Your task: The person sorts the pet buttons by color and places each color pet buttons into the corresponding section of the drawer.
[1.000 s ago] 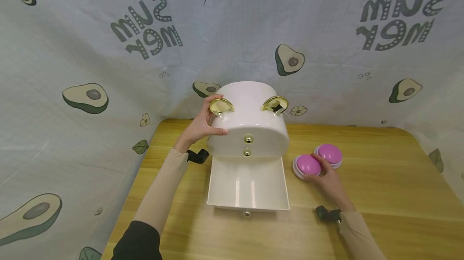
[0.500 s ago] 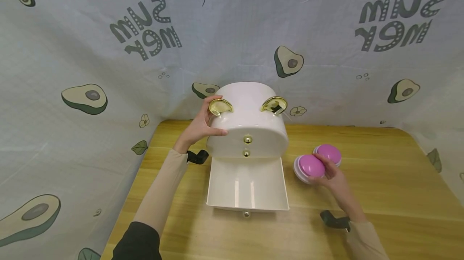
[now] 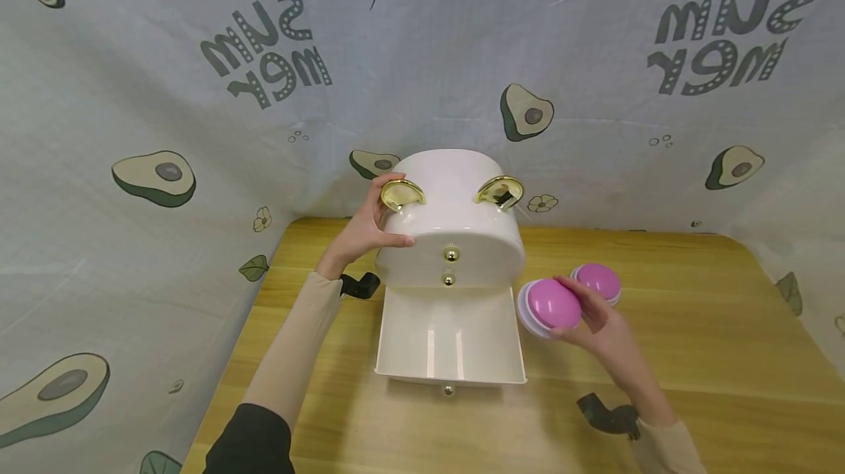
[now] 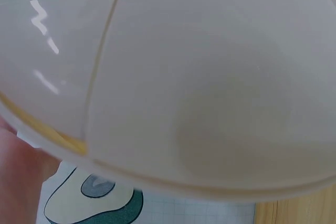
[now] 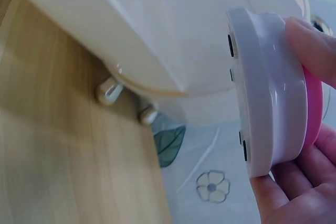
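A white storage box (image 3: 451,166) with two gold ears stands on the table, its bottom drawer (image 3: 452,334) pulled out. My left hand (image 3: 361,235) holds the box's left side, thumb on the front and fingers behind the left ear. In the left wrist view, the white shell (image 4: 210,77) hides most of that hand. My right hand (image 3: 604,323) grips a round white puck with a pink domed top (image 3: 553,304), raised beside the drawer's right edge. The right wrist view shows the puck (image 5: 262,93) on edge, its dark-slotted underside facing the box.
A second pink-domed puck (image 3: 599,280) sits on the wooden table (image 3: 693,327), just behind my right hand. Behind the table hangs a cloth (image 3: 422,78) printed with avocados. The open drawer juts forward, with a gold knob (image 3: 449,390) on its front.
My right hand has lifted the nearer pink-domed puck off the table and carried it left, towards the drawer. My left hand and the box have stayed in place.
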Available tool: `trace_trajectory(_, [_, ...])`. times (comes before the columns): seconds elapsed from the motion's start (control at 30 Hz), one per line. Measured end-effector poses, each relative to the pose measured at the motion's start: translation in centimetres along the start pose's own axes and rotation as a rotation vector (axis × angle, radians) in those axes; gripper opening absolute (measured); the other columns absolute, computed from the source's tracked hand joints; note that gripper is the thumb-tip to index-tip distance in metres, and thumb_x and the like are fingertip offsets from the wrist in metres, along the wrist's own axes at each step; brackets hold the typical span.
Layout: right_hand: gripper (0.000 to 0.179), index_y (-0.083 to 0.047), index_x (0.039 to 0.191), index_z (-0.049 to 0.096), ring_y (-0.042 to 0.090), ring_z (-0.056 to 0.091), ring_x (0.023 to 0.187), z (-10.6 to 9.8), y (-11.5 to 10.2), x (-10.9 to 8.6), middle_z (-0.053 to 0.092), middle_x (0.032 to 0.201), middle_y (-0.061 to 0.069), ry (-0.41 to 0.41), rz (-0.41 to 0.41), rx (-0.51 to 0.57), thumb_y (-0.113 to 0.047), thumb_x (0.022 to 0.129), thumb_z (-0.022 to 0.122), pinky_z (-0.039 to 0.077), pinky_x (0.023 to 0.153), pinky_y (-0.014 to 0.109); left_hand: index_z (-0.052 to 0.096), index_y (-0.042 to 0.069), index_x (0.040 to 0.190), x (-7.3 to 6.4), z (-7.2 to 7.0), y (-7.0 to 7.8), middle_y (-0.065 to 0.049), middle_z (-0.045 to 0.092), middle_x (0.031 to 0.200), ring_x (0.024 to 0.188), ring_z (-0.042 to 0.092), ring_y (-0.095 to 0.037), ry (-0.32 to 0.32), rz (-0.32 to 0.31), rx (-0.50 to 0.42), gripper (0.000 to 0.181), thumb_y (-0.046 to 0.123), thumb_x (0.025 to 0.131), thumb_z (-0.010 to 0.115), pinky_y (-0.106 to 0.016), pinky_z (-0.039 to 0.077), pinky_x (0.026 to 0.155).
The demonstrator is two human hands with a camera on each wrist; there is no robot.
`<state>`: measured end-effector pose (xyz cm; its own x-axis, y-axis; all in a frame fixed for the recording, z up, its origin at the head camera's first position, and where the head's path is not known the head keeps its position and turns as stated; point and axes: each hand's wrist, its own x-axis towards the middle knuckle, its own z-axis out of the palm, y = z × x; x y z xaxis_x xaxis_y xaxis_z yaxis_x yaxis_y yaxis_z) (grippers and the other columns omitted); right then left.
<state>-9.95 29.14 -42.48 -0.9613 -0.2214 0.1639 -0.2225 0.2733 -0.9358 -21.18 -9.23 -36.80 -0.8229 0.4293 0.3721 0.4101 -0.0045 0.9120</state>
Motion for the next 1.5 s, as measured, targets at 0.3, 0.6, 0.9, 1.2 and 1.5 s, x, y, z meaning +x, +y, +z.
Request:
trace_trajectory(0.3, [0.072,0.000,0.141,0.042,0.000,0.041,0.126,2.0,-1.5,-0.3,0.046,0.141,0.009,-0.122,-0.048,0.067,0.006,0.078,0.074,0.032,0.098,0.013,0.021,0.014,0.143,0.1,0.0,0.2,-0.009,0.027,0.144,0.136,0.027,-0.020,0.001,-0.004,-0.006,0.099,-0.016,0.067,0.076,-0.038,0.018,0.112])
trace_trajectory(0.6, [0.073,-0.006,0.139,0.046,0.003,0.040,0.128,6.6,-1.7,-0.3,0.047,0.139,0.016,-0.216,-0.072,0.103,-0.002,0.074,0.080,0.029,0.102,0.015,0.020,0.013,0.144,0.2,0.1,0.3,-0.010,0.027,0.144,0.135,0.028,-0.021,-0.006,-0.009,-0.012,0.098,-0.016,0.068,0.075,-0.039,0.019,0.111])
trace_trajectory(0.9, [0.077,-0.008,0.138,0.049,0.016,0.042,0.129,11.1,-2.5,0.6,0.052,0.135,0.007,-0.246,-0.057,0.127,-0.009,0.069,0.085,0.028,0.105,0.022,0.017,0.008,0.145,0.2,0.3,0.9,-0.014,0.024,0.146,0.135,0.027,-0.025,0.002,-0.031,-0.005,0.099,-0.019,0.068,0.073,-0.041,0.019,0.111])
trace_trajectory(1.2, [0.078,-0.006,0.136,0.051,0.027,0.044,0.128,14.5,-2.0,1.5,0.053,0.134,0.009,-0.270,-0.107,0.070,-0.009,0.066,0.087,0.032,0.106,0.039,0.017,0.003,0.141,-0.3,0.7,3.0,-0.018,0.025,0.143,0.134,0.027,-0.029,-0.003,-0.021,-0.003,0.092,-0.020,0.069,0.070,-0.045,0.018,0.111])
trace_trajectory(1.5, [0.078,-0.008,0.135,0.051,0.025,0.047,0.125,16.8,-2.0,1.7,0.054,0.133,0.006,-0.292,-0.098,-0.006,-0.006,0.065,0.086,0.036,0.103,0.045,0.016,0.005,0.144,-0.2,0.2,0.6,-0.016,0.025,0.144,0.135,0.027,-0.027,0.007,-0.020,-0.012,0.098,-0.021,0.067,0.072,-0.045,0.019,0.110])
